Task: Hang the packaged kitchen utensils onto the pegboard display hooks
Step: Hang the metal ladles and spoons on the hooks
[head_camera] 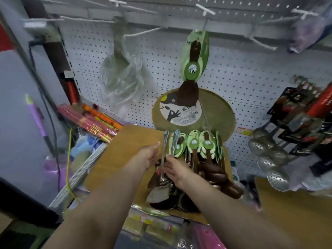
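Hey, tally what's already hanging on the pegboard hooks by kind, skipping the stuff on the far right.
Green-carded wooden spoon: 1
Clear plastic-bagged utensil: 1
Total: 2

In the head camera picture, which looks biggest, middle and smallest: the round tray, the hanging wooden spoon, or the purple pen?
1. Round tray, leaning against the pegboard: widest by far.
2. Hanging wooden spoon: longer than the pen and broader.
3. Purple pen: thinnest and shortest.

The pen looks blurred near the picture's edge, so its size is only rough.
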A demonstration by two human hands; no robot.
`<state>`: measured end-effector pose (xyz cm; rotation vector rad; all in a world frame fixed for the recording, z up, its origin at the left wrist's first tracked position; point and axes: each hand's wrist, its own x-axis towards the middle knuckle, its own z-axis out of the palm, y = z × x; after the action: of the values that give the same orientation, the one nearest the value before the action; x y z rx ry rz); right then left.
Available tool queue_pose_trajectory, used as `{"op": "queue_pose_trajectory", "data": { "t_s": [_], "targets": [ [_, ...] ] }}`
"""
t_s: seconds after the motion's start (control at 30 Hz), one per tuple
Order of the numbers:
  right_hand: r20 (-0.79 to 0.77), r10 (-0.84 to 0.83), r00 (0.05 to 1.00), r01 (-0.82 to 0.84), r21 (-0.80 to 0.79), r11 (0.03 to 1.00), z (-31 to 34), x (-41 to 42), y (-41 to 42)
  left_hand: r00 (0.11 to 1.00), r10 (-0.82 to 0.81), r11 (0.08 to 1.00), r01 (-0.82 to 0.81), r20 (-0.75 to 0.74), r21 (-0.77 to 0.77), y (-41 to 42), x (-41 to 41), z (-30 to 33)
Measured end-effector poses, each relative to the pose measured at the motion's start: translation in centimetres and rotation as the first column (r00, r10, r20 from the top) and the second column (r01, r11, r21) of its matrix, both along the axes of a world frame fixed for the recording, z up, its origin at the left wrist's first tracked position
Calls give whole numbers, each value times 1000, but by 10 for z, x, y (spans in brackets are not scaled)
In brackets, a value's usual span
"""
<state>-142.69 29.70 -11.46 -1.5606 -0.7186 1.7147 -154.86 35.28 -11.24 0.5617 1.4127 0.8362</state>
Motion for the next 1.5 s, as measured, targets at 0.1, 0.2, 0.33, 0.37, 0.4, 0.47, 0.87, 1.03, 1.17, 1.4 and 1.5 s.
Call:
{"op": "queue_pose_trajectory", "data": {
  "t_s": [0.1,0.2,0.33,0.37,0.4,0.47,0.87,1.03,1.17,1.4,1.5],
  "targets": [
    [55,-13,998,14,-5,1000,-10,-14,16,997,-77,997,77,-10,-21,28,-9,-8],
    [114,-53,992,57,-31,998,-19,-30,30,988,-151,987,150,-34,-50,52,-18,-24],
    [171,-138,976,150,-60,987,-33,-44,42,976,-215,974,211,-34,-84,77,-28,-46],
    [173,-146,974,159,-64,985,-29,-45,41,972,-233,969,229,-38,-88,81,-29,-50],
    [168,-152,974,166,-77,983,-27,-46,43,965,-258,962,253,-40,-99,84,-28,-53],
    [170,-187,967,206,-101,973,-30,-48,49,957,-290,950,286,-15,-128,91,-27,-57],
    [119,-233,965,250,-149,957,-40,-65,57,977,-212,970,211,0,-125,117,-33,-84],
    [109,-299,948,309,-84,947,-45,-71,58,988,-148,980,152,37,-130,118,-36,-82],
    [213,-358,909,359,35,933,-50,-80,62,993,-118,987,119,14,-108,121,-43,-83],
    [163,-344,925,347,8,938,-44,-88,65,994,-106,993,106,7,-58,117,-52,-73],
    [117,-326,938,333,-51,942,-43,-92,59,994,-110,993,110,17,-43,110,-56,-65]
  ]
}}
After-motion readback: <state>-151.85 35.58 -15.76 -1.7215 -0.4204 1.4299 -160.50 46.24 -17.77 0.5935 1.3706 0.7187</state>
